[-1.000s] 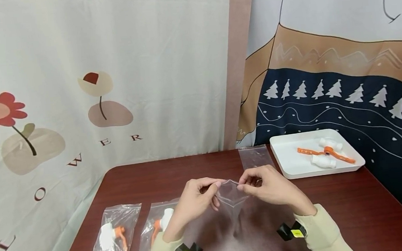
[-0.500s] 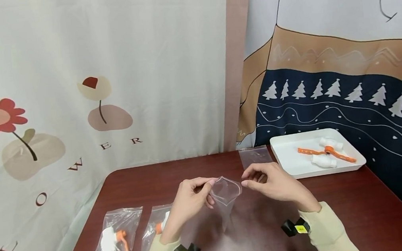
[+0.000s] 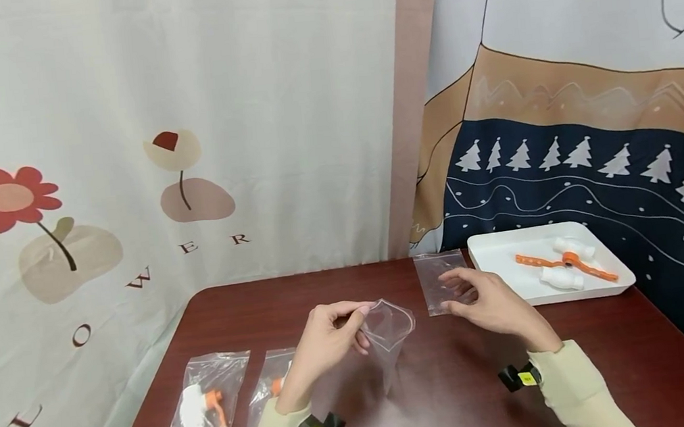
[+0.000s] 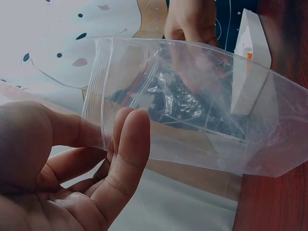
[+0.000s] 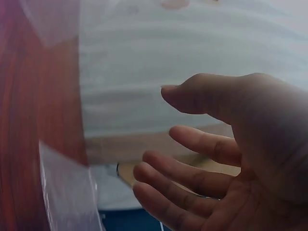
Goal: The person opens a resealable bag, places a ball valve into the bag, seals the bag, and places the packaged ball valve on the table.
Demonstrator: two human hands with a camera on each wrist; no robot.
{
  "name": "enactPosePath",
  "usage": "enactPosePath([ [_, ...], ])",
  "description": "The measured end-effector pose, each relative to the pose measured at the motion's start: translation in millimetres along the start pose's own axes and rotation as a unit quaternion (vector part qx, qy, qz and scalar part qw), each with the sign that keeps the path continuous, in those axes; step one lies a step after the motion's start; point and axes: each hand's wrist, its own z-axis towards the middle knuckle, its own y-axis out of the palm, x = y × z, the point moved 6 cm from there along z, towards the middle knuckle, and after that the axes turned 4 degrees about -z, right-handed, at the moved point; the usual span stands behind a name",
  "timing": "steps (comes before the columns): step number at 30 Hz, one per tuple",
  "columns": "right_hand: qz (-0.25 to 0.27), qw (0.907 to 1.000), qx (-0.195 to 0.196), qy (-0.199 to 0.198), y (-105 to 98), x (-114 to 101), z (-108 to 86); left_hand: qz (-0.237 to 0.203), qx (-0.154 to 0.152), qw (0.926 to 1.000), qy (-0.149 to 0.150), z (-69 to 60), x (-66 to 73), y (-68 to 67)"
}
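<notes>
My left hand (image 3: 328, 337) pinches the upper edge of a clear zip bag (image 4: 211, 110), whose mouth gapes while its body hangs down over the table. My right hand (image 3: 490, 302) is off the bag, fingers spread and loosely bent with nothing between them, as the right wrist view shows too. Behind its fingertips a flat clear zip bag (image 3: 433, 280) lies on the table. To the right of that hand, a white tray (image 3: 494, 281) holds two white bottle-like pieces (image 3: 561, 278) and orange strap-like pieces (image 3: 594, 269).
At the left of the dark red table (image 3: 251, 296) lies a filled clear bag (image 3: 202, 402) with a white piece and an orange piece inside. A second filled bag (image 3: 265, 383) is partly hidden by my left forearm. Printed curtains stand behind the table.
My right hand has let go of the bag's edge and moved right, toward the flat bag and tray. The left hand still holds the bag, its mouth now wider.
</notes>
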Motion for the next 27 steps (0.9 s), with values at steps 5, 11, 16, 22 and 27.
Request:
enactPosePath([
  [5, -0.052, 0.9985, 0.001, 0.018, -10, 19, 1.2, -0.002, -0.004, 1.0, 0.001, -0.3, 0.0, 0.5],
  [11, -0.115, 0.9927, 0.011, 0.035, -24, 44, 3.0, -0.005, -0.005, 1.0, -0.003, -0.8, 0.4, 0.0],
  [16, -0.155, 0.9867, 0.006, 0.048, -35, 64, 3.2, -0.003, -0.011, 0.9999, -0.001, -1.7, 1.3, 0.5],
  [22, -0.185, 0.9805, -0.012, 0.064, -47, 85, 5.4, -0.001, -0.012, 0.9999, 0.004, -2.2, 3.1, 0.6],
  [27, -0.201, 0.9767, -0.026, 0.07, -53, 101, 6.7, 0.003, -0.012, 0.9999, 0.007, -3.4, 4.0, 0.6],
])
